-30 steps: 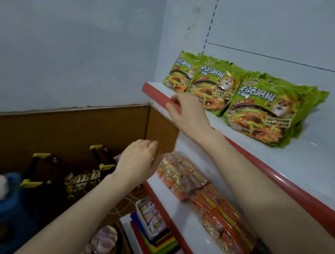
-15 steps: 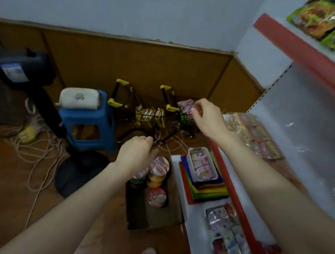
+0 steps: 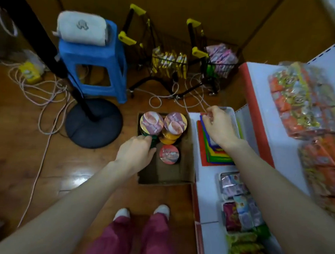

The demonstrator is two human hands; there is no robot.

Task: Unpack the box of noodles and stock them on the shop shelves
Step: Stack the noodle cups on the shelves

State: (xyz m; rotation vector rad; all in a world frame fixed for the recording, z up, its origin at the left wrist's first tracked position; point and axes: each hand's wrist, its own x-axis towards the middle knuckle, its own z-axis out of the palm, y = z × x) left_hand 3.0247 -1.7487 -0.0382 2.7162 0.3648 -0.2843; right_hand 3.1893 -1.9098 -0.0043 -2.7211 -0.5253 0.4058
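- Overall: head view, looking down. Person stands at box [image 3: 167,178] on floor, just beside low shelf [image 3: 207,199].
- Box: open-topped, 3 noodle cups visible at far end. Green cup [image 3: 153,143] and orange cup [image 3: 169,138] sit side by side, both w/ purple lids; red-lid cup [image 3: 168,153] is nearer. Near half of box is bare.
- L hand [image 3: 136,153]: reached into box, fingers curled round green cup's wall below lid. Grip looks partial; thumb side hidden.
- R hand [image 3: 221,128]: above coloured stack [image 3: 218,156] on low shelf, fingers loosely curled, nothing seen in it. Whether it touches the stack: cannot tell.
- Step in hand (judged): lift green cup out for shelving.
- Technique: close grip on wall, not lid, as thin lid prob. dents or peels. Lift straight up. Orange cup sits right beside, so a sideways pull could tip it onto red-lid cup.
- R hand option: take orange cup so both go in one trip, or else steady box edge.
- Placement: pick a bare shelf patch first. Low shelf has packets [image 3: 235,187] along it; tier above holds orange packs [image 3: 303,104]. Set cup upright, label out.
- Progress (judged): box mostly emptied, few cups left.
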